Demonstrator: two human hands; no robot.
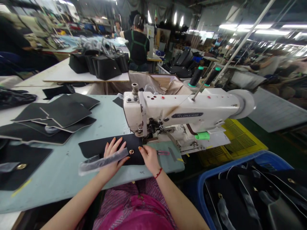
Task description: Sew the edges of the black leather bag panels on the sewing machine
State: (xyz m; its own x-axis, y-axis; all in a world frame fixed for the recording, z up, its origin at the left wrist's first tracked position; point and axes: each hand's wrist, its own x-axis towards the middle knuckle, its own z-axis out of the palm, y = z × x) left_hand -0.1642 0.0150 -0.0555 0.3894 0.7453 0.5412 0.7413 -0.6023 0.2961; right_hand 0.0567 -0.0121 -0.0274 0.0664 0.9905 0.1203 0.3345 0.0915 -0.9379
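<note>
A black leather panel (96,147) with a gold round clasp (131,151) lies on the pale blue sewing table (72,179), its right end under the head of a white sewing machine (182,111). My left hand (112,153) lies flat on the panel, fingers spread, with a clear plastic-wrapped strap (100,162) passing under the palm. My right hand (148,156) presses the panel's right edge close to the needle area, fingers bent down onto it.
Stacked black panels (59,118) lie at the table's left. A blue bin (251,191) of black bag parts stands at the right, beside a yellow crate (240,140). Finished black bags (100,64) sit on a far table, and a person in black (137,44) stands behind.
</note>
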